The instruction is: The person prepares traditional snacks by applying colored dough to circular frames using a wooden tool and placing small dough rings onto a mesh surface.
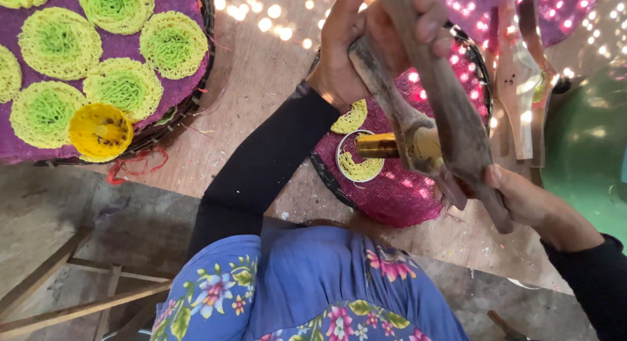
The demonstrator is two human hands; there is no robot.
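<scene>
My left hand [366, 47] grips the far ends of a wooden lever press [444, 112] held over a round tray lined with pink mesh [405, 191]. My right hand [522, 201] clasps the near ends of the two handles. A brass cylinder [379, 145] sits in the press, and thin yellow noodle strands [360, 166] drop from it into a small ring on the mesh. A second yellow noodle piece [353, 118] lies beside the ring.
A larger basket with purple cloth [163, 15] at the left holds several round yellow-green noodle discs [59, 44] and a yellow plastic cup [99, 132]. Wooden table top [261, 73] beneath. Metal strips [522, 86] and a green container [581, 145] stand right.
</scene>
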